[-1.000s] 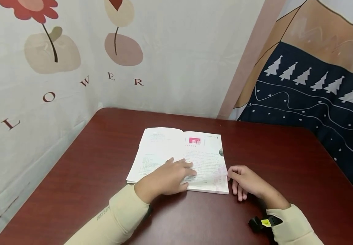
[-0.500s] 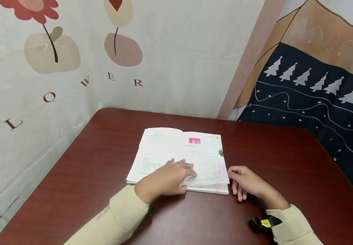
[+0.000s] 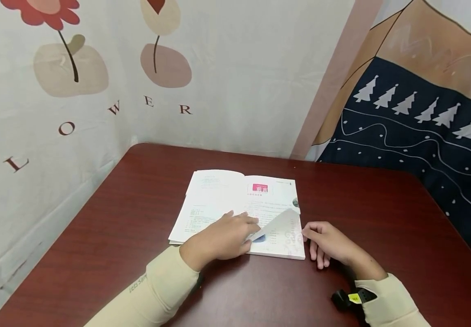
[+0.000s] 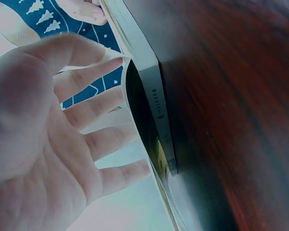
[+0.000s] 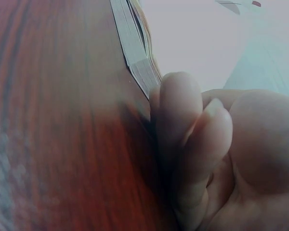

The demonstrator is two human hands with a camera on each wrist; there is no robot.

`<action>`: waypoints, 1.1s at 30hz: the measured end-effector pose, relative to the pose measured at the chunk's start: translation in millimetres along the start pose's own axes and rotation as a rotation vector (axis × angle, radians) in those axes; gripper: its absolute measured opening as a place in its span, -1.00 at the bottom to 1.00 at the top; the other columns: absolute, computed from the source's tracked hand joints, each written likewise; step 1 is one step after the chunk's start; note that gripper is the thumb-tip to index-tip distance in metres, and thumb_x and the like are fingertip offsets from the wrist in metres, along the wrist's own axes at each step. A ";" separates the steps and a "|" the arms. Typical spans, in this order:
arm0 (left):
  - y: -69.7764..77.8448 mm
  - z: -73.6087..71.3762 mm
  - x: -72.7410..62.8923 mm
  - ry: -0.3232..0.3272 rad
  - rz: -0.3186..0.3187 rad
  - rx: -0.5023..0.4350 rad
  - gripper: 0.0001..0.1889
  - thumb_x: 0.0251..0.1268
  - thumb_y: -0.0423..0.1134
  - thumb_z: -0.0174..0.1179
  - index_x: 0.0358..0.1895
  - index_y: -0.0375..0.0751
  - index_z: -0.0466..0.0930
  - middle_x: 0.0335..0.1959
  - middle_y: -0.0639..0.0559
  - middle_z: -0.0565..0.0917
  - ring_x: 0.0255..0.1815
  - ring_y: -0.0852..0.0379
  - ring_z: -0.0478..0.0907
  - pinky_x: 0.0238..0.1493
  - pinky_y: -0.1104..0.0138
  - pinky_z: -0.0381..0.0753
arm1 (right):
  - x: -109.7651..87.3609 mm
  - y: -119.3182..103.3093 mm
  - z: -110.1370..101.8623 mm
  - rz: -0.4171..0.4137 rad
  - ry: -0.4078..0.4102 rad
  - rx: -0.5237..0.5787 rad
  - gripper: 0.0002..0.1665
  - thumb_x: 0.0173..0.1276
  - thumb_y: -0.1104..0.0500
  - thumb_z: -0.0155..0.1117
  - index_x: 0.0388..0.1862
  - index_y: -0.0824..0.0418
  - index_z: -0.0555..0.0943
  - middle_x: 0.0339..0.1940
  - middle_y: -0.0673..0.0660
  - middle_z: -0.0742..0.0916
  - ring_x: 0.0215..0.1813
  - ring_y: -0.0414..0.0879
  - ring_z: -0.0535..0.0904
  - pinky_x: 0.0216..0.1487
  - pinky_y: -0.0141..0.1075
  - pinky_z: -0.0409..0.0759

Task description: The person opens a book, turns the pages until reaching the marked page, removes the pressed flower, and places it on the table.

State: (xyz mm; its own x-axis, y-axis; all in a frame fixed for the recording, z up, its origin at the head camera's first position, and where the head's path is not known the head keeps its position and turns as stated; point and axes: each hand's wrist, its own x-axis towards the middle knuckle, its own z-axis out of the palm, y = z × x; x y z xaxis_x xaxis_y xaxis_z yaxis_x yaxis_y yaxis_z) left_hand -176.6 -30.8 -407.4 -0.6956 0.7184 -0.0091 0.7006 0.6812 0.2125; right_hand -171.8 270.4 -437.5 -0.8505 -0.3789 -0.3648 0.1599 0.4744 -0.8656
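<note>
At the dark red wooden table's [image 3: 362, 213] centre, the left hand [image 3: 219, 240], fingers spread, lifts a thin white page [image 3: 278, 222] toward nine o'clock while the right hand's [image 3: 331, 243] loosely curled fingers steady the open white paperback book [image 3: 219, 195] at three o'clock.

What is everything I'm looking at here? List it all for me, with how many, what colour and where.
Open white paperback book: one, white pages with a pink label, middle of the table.
Lifted page corner: one, white, near right of the book.
Dark red wooden table: one, under everything.
Flower-print cloth: one, cream, behind and left.
Navy tree-print cloth: one, back right.
Black wrist device with yellow tag: one, right wrist.
Beige sleeves: two, on the forearms.
Left hand: flat on the book, fingers at the page.
Right hand: on the table, touching the book's right edge.
</note>
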 end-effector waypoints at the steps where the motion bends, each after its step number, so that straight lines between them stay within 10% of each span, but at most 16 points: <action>1: 0.0 -0.1 0.3 0.006 0.003 0.011 -0.67 0.38 -0.25 0.13 0.16 -0.07 0.65 0.29 0.00 0.62 0.41 -0.13 0.47 0.37 -0.21 0.39 | 0.1 -0.1 -0.3 -0.004 0.003 -0.001 -0.63 0.62 0.08 -0.05 -0.23 0.39 0.44 -0.70 0.13 0.62 -0.80 -0.10 0.57 -0.76 -0.31 0.51; 14: -0.2 -1.4 -0.3 -0.003 -0.026 0.026 -0.60 0.48 -0.22 0.08 0.33 -0.07 0.52 0.33 -0.02 0.58 0.42 -0.11 0.45 0.39 -0.16 0.39 | 0.5 -0.6 -0.6 -0.007 0.003 0.007 -0.65 0.60 0.09 -0.03 -0.23 0.38 0.46 -0.70 0.12 0.61 -0.80 -0.12 0.56 -0.76 -0.32 0.51; 26: -6.0 -2.4 -2.5 0.155 0.013 0.008 -0.12 0.31 -0.19 0.33 0.61 -0.07 0.02 0.35 -0.04 0.56 0.32 0.05 0.55 0.15 0.03 0.60 | 1.2 -1.3 -0.3 0.000 0.005 0.004 -0.66 0.59 0.09 -0.02 -0.23 0.38 0.46 -0.70 0.13 0.61 -0.80 -0.11 0.56 -0.76 -0.31 0.51; 33: -4.9 -1.9 1.8 0.154 0.026 0.053 0.03 0.26 -0.22 0.37 0.64 0.19 -0.16 0.63 -0.02 0.11 0.57 -0.12 0.22 0.40 -0.07 0.42 | 0.2 0.1 -0.5 0.000 0.004 0.005 -0.65 0.58 0.09 0.00 -0.24 0.40 0.47 -0.70 0.13 0.61 -0.80 -0.11 0.56 -0.75 -0.30 0.52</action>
State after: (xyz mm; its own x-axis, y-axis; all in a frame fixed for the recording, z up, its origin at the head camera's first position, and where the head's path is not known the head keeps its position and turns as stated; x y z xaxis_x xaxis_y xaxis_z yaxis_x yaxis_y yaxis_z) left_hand -181.6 -33.1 -406.6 -0.6905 0.7084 0.1462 0.7232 0.6721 0.1587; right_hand -172.2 270.8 -437.5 -0.8523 -0.3758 -0.3638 0.1629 0.4703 -0.8673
